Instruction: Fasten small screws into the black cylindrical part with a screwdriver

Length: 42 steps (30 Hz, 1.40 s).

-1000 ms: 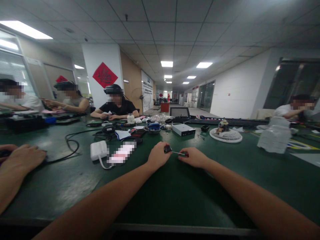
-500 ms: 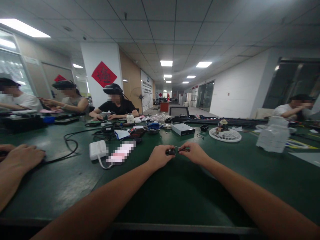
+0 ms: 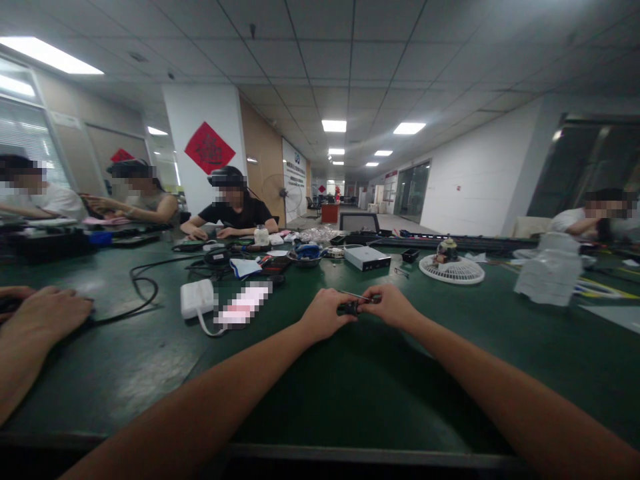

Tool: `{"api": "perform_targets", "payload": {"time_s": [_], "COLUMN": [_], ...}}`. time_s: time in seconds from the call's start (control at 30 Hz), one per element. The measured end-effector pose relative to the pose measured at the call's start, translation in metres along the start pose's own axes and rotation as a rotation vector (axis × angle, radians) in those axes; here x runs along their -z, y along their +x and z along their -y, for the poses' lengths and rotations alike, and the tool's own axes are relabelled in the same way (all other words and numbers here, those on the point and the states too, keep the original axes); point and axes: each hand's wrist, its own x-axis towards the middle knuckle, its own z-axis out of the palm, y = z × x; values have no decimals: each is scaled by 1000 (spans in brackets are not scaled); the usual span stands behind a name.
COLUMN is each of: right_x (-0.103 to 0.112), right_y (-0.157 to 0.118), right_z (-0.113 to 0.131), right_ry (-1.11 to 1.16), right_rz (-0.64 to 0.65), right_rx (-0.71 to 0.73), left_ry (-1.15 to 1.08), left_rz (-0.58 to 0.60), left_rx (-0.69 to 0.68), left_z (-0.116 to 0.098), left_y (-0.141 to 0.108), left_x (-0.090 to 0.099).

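My left hand (image 3: 325,315) and my right hand (image 3: 390,307) meet above the green workbench (image 3: 380,380), close together near the middle of the view. Between them is a small black-handled screwdriver (image 3: 349,308). My left fingers grip its dark handle. My right fingers pinch near the handle too, and a thin metal shaft (image 3: 356,295) shows above them. The fingers hide part of the tool, so its tip is hard to make out. Both forearms rest toward the near table edge.
A white power adapter (image 3: 197,298) with its cable and a pixelated pink-white item (image 3: 243,304) lie left of my hands. Ahead are a silver box (image 3: 367,259) and a white round fan guard (image 3: 451,269). A co-worker's hand (image 3: 47,313) rests at far left.
My hands have drawn closer together. The screwdriver has turned from lying roughly sideways to having its shaft angled up and away, with the handle now between my fingers.
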Motion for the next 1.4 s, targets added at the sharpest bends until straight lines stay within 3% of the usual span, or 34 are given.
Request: {"api": "perform_targets", "payload": {"time_s": [0.3,0.57,0.7,1.07,1.23,1.4], "right_x": [2,-1,-2,6,1,2], "right_y": [4,1,0,-10,-7,-2], "right_z": [-5,-4,-1,17,10,1], "right_ry": [-42,-5,-25,-430,-315,-218], "right_rz": [-35,41,9,-56,-30,-40], "right_rx": [-110,-95,-119,53,11,-66], "left_ry": [4,-3,-25,-12,-6,-33], "left_rz": [-11,34,52,169,137,-32], "left_rx": [-17,-60,-40,-76,2,203], "left_z": [0,-2,-2,1,-1,9], "left_y": [0,-2,-2,-3,-1,2], "left_x": [2,4,7,5,2,-6]}}
